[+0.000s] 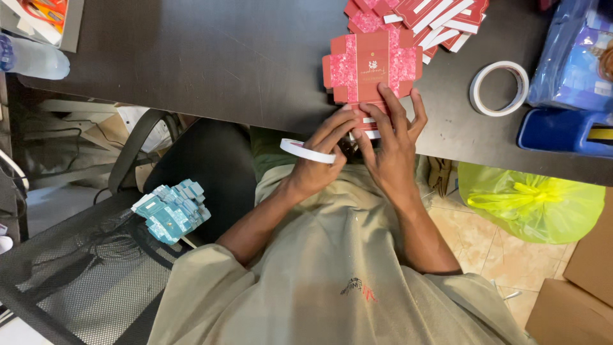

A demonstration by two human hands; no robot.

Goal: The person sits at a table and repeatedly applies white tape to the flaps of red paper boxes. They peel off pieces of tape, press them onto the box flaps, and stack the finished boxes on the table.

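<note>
Dark matte worktop (223, 57) carried the flat red die-cut card box blank (371, 66), lying just beyond both hands, its long axis running left-right w/ the near flap over the worktop's near edge. Right hand (391, 150) was nearer, fingers spread narrow, pressing that flap. Left hand (317, 163), just left of the blank's flap, pinched a small white tape roll (306, 151).
</note>
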